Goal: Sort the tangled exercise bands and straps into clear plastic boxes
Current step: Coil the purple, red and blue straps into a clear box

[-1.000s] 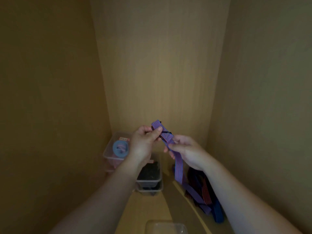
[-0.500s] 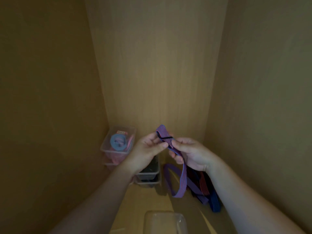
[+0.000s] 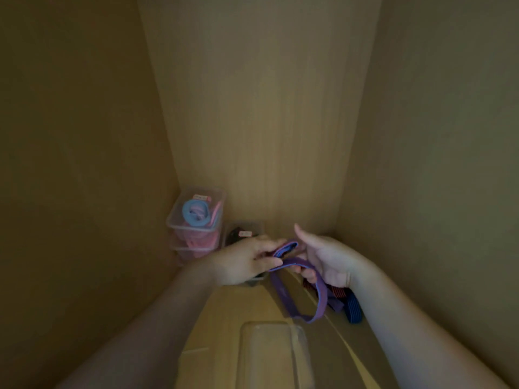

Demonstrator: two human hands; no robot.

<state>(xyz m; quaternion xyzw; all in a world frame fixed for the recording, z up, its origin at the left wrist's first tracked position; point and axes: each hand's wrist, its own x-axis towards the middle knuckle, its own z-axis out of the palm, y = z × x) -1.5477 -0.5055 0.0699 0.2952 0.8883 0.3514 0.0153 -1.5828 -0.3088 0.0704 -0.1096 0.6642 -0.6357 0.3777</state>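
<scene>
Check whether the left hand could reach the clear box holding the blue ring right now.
Probably yes: the clear box sits just beyond and left of the left hand with nothing between them, though that hand grips the purple band.

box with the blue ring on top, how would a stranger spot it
Go to the cupboard's back left corner, where clear boxes are stacked. The top box holds a light blue band over pink ones; the box beside it holds dark things.
</scene>
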